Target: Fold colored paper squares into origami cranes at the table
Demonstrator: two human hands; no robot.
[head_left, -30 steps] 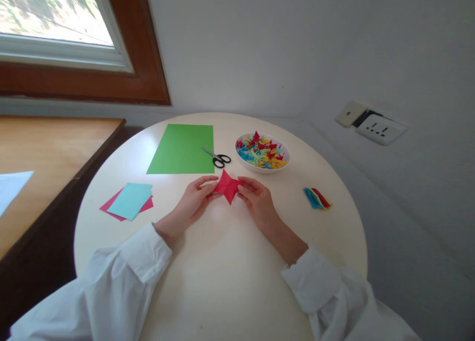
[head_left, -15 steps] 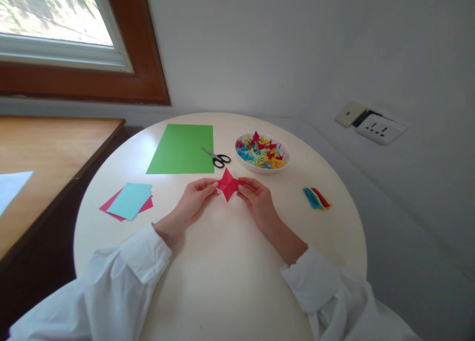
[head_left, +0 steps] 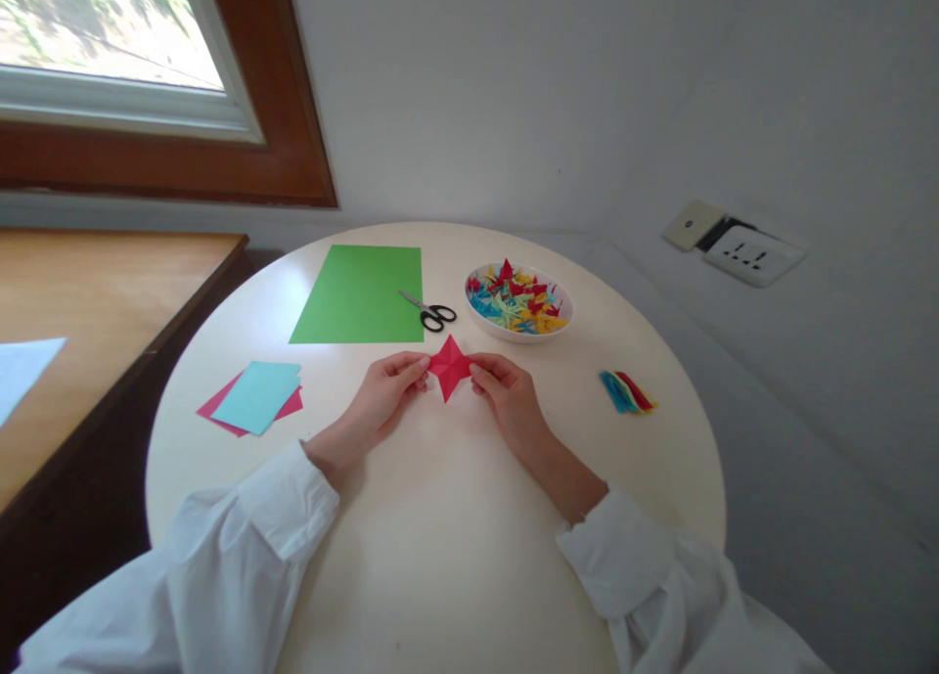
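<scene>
A folded red origami paper (head_left: 449, 368), shaped like a four-pointed star, is stretched between my two hands over the middle of the round table. My left hand (head_left: 387, 390) pinches its left point between thumb and fingers. On the other side, my right hand (head_left: 510, 395) pinches the right point in the same way. Upper and lower points stick out freely, and crease lines show on the paper's face. The tips at left and right are hidden under my fingers.
Black-handled scissors (head_left: 432, 316) lie just beyond the paper, blades over a green sheet (head_left: 359, 297). A white bowl (head_left: 514, 335) holds many small folded cranes. Light blue paper squares (head_left: 258, 398) lie on red ones (head_left: 214, 403) at left; colourful paper strips (head_left: 625, 392) at right. The white table (head_left: 455, 557) meets the wall.
The red paper has tilted slightly between my fingers, its lower point shifting a little left and its upper point a little right. Both hands keep their pinch and have barely moved.
</scene>
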